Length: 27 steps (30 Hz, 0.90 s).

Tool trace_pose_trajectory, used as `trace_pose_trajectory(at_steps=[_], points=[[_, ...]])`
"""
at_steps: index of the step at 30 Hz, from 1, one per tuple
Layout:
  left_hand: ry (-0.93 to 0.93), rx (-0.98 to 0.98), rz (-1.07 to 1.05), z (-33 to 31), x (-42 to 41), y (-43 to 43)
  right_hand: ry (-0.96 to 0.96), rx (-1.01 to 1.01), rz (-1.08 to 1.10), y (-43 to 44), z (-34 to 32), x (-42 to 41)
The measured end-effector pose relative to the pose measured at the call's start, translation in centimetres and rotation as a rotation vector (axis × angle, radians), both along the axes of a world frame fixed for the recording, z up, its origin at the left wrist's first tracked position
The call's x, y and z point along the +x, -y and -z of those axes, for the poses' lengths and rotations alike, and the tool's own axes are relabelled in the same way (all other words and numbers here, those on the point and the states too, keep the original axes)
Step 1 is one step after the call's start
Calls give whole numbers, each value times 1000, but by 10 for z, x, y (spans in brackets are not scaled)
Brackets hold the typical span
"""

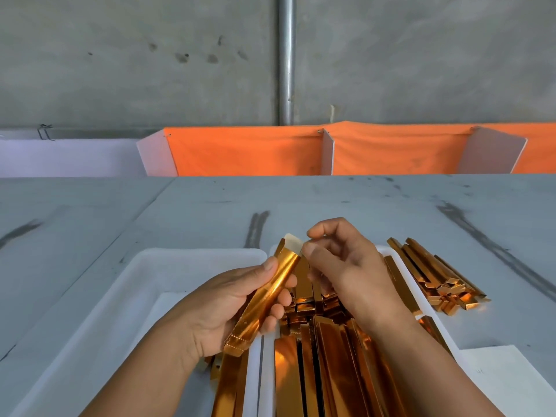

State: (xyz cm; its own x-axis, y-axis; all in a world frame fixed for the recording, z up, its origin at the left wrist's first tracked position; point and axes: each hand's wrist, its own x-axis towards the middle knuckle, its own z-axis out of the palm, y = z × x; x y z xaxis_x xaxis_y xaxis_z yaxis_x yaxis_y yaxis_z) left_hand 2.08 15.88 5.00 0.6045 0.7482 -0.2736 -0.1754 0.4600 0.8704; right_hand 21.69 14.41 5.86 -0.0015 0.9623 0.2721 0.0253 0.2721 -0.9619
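Observation:
My left hand (228, 305) grips a long, narrow, shiny gold carton (264, 299), tilted with its open top end pointing up and away. At that top end a pale inner flap (293, 242) sticks out. My right hand (343, 260) is at the flap, thumb and forefinger pinching it. Both hands hover over a white tray (406, 284) piled with several flat gold carton blanks (325, 365). Part of the pile is hidden under my right forearm.
A second white tray (144, 278) lies at the left, with a few gold blanks at its near right edge. Several folded gold cartons (436, 281) are heaped on the grey table at the right. Orange cloth bins (249, 152) line the table's far edge below a concrete wall.

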Motion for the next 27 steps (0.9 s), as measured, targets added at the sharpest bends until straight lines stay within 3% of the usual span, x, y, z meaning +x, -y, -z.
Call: trace_pose_trajectory(at_steps=[8,14,21,24,27], points=[[25,-32,-61,2,4,0,153,85,89,5,1,-7],[12,25,-63,4,7,-1,67,-74,-37,4,-2,-6],[-91,115,-71,4,9,1,231,-43,-13,4,-2,-6],[-216,264,-83,0,11,4,232,-27,47,4,-1,-6],[-572,633,-200,-1,13,9,256,9,177,3,2,-8]])
